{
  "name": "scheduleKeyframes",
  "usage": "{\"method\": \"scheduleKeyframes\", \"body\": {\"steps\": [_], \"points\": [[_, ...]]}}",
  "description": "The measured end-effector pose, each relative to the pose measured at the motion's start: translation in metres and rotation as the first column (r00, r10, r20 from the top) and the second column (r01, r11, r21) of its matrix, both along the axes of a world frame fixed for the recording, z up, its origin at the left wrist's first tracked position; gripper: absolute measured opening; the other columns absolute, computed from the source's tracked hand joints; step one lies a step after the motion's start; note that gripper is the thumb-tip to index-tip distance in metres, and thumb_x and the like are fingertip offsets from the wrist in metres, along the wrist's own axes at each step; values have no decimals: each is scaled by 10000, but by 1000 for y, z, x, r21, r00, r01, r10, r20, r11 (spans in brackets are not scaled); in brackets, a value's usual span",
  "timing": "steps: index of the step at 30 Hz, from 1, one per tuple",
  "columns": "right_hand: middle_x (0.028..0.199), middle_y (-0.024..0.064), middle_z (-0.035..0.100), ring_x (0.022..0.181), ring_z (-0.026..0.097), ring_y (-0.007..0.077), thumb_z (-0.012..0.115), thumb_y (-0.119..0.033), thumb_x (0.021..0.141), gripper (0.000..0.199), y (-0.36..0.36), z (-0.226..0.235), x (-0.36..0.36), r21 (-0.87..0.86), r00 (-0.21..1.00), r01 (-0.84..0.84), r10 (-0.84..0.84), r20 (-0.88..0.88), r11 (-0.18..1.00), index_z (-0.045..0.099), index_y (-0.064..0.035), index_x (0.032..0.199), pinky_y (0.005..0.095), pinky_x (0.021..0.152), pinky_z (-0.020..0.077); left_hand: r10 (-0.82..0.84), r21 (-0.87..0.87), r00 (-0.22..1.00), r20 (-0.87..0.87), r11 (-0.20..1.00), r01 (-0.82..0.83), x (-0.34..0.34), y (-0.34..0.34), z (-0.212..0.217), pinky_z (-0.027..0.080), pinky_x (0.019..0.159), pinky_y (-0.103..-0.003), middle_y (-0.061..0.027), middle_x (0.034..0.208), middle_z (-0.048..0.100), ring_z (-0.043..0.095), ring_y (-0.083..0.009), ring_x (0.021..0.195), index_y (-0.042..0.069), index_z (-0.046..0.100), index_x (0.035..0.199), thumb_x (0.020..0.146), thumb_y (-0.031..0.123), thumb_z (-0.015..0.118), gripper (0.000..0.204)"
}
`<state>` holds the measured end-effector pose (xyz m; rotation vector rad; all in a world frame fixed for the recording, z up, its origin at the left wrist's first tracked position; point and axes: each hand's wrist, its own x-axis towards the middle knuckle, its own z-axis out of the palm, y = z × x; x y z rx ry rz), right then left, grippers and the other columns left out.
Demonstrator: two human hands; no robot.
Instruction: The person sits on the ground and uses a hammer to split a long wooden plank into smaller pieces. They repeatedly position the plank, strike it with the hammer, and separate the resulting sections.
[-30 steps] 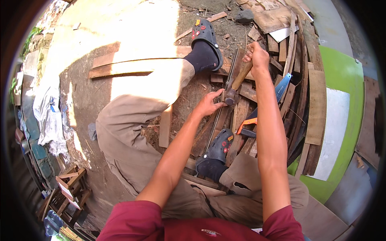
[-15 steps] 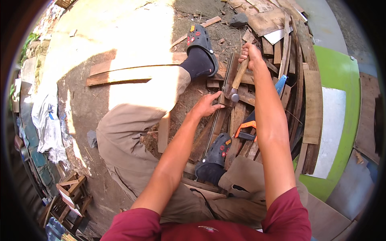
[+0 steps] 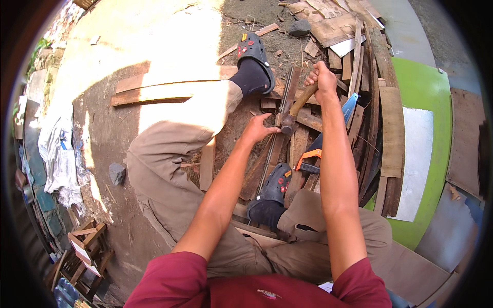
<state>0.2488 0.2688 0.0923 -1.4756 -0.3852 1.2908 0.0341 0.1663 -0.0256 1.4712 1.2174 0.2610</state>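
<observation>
My right hand (image 3: pixel 322 83) is closed round the wooden handle of a hammer (image 3: pixel 301 100). The hammer's dark metal head is down on a long narrow wooden piece (image 3: pixel 276 150) with a metal strip along it, which lies lengthwise between my feet. Beside the hammer head, my left hand (image 3: pixel 258 128) has thumb and finger spread apart, the tips at the edge of the wooden piece next to a small block (image 3: pixel 279 119). Whether the fingertips press on that block is hard to make out.
A handsaw with an orange-and-black handle (image 3: pixel 309 160) and blue blade part lies under my right forearm. Scrap boards (image 3: pixel 387 133) pile up on the right, by a green panel (image 3: pixel 436 149). My clog-shod feet (image 3: pixel 275 187) flank the work. A small wooden stool-like frame (image 3: pixel 87 251) stands lower left.
The hammer has swung slightly left, its head now lower against the wooden piece, and my right hand is a little lower. My left hand has stayed by the piece. The view has shifted slightly.
</observation>
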Motion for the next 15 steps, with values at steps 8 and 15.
{"method": "scheduleKeyframes", "body": {"steps": [8, 15], "points": [[627, -17, 390, 513, 410, 111, 548, -194, 890, 201, -7, 10, -30, 100, 993, 1, -13, 119, 995, 525, -34, 770, 314, 497, 392, 215, 37, 921, 324, 970, -240, 14, 22, 33, 442, 1009, -377, -199, 1205, 651, 603, -294, 1160, -17, 537, 1327, 980, 289, 527, 462], [580, 46, 547, 503, 527, 142, 555, -281, 857, 315, -6, 16, -37, 24, 942, -50, 40, 333, 998, 592, -8, 705, 304, 533, 444, 200, -260, 887, 417, 961, -95, 44, 49, 78, 273, 1128, -402, -209, 1486, 398, 356, -277, 1387, -33, 387, 1442, 1027, 575, 184, 764]]}}
